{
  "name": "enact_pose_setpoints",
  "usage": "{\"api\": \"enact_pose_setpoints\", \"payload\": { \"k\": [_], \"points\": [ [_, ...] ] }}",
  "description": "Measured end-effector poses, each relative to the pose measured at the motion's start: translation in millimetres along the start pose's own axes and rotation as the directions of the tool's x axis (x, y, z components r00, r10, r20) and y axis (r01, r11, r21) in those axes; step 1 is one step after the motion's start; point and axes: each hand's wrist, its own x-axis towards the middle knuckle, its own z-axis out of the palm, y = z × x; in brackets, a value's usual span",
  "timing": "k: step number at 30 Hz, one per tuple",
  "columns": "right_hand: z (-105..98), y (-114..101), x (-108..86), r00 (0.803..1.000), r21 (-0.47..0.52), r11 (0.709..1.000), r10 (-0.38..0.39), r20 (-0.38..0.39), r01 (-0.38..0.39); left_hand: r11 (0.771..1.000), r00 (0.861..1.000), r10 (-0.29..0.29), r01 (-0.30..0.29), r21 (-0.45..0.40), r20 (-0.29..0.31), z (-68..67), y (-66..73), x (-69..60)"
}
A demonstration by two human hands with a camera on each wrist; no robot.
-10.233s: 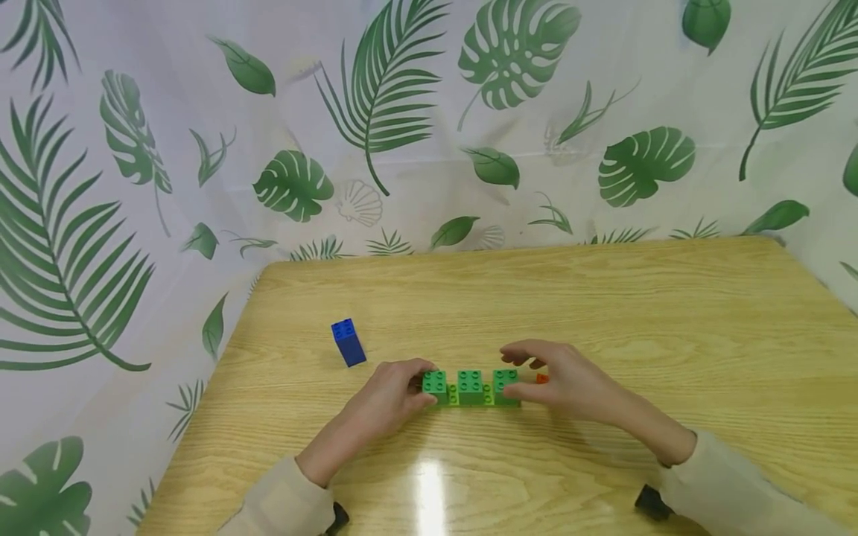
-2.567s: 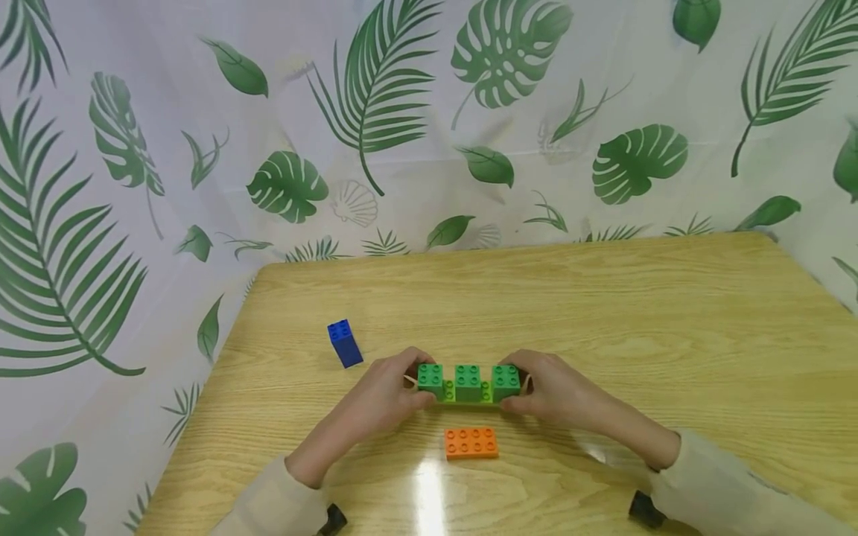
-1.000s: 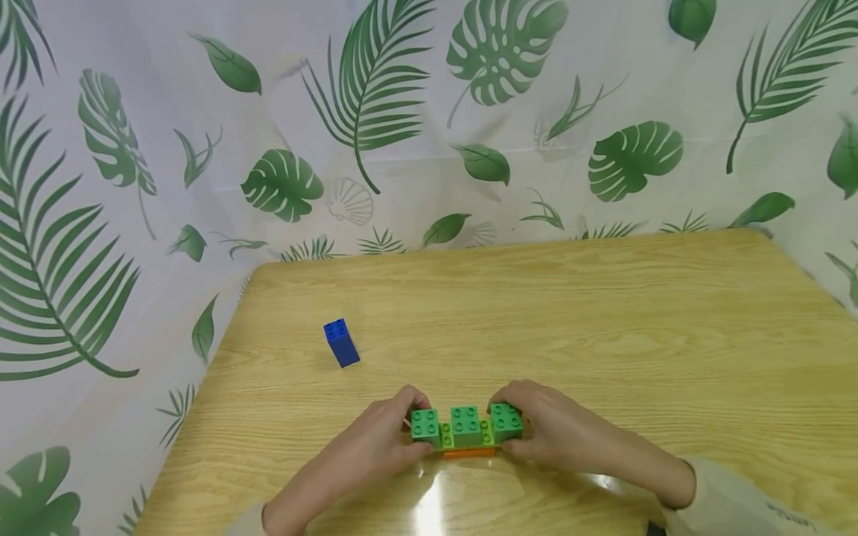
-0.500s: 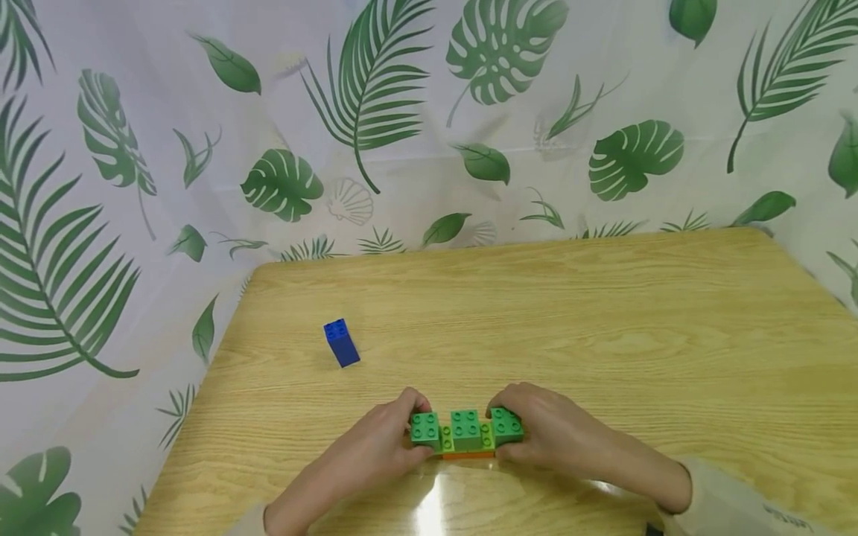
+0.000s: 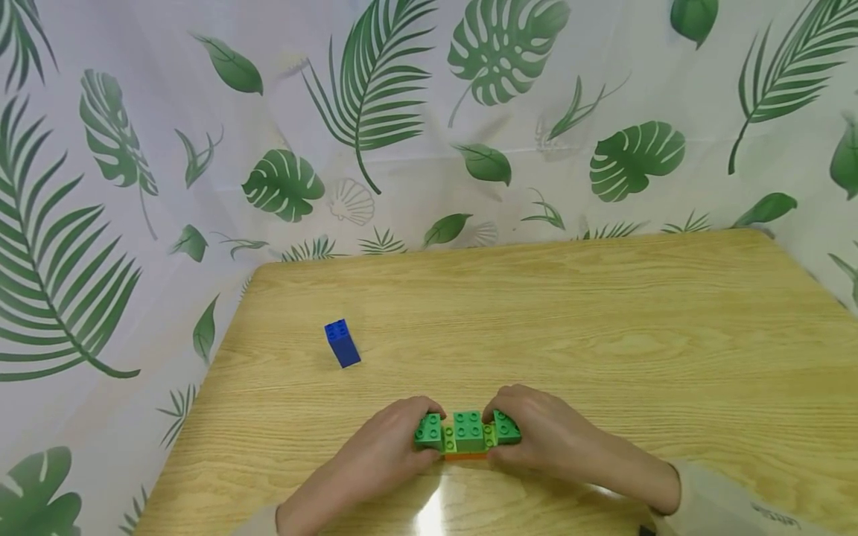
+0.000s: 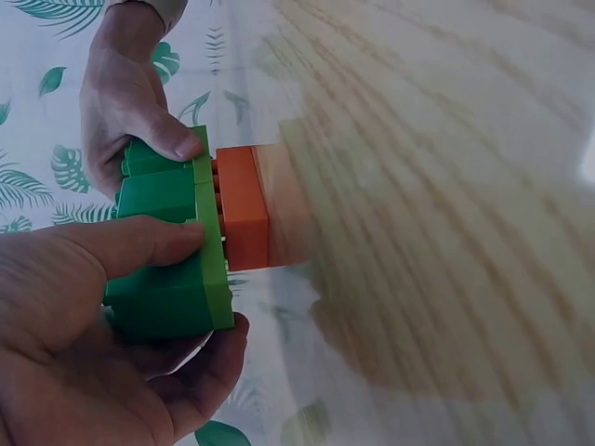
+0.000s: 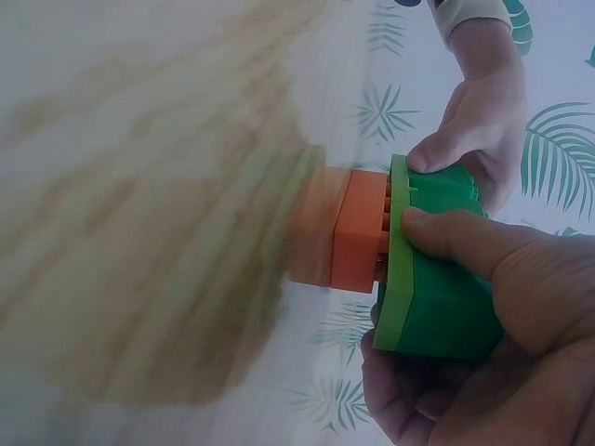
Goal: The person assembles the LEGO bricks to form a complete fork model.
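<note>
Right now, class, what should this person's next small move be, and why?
Probably the left hand and right hand should press the lime-green base evenly down onto the orange brick: both wrist views show a gap between the two, so they seem not fully joined.

Green bricks [image 5: 468, 431] now over orange brick [image 6: 244, 209]

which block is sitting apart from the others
The blue block: it stands alone on the table, touched by neither hand. The green blocks are in a row held by the left hand and right hand, with the orange block beneath.
</note>
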Motion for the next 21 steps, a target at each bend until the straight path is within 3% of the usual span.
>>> {"api": "enact_pose_setpoints", "payload": {
  "k": [6, 12, 21],
  "points": [
    [2.0, -0.1, 1.2, 1.000, -0.005, 1.000, 0.004, 0.000, -0.004, 0.998, 1.000, -0.004, 0.005, 0.067, -0.018, 4.1, 1.8, 2.6],
    [3.9, -2.9, 1.8, 1.000, -0.011, 1.000, 0.021, -0.007, -0.021, 0.990, 0.996, -0.004, 0.016, 0.139, -0.087, 11.2, 2.3, 6.3],
    [3.1, -5.3, 4.1, 1.000, -0.009, 1.000, 0.022, -0.006, -0.022, 0.986, 0.993, -0.035, 0.053, 0.160, -0.114, 12.9, 7.6, 9.1]
  ]
}}
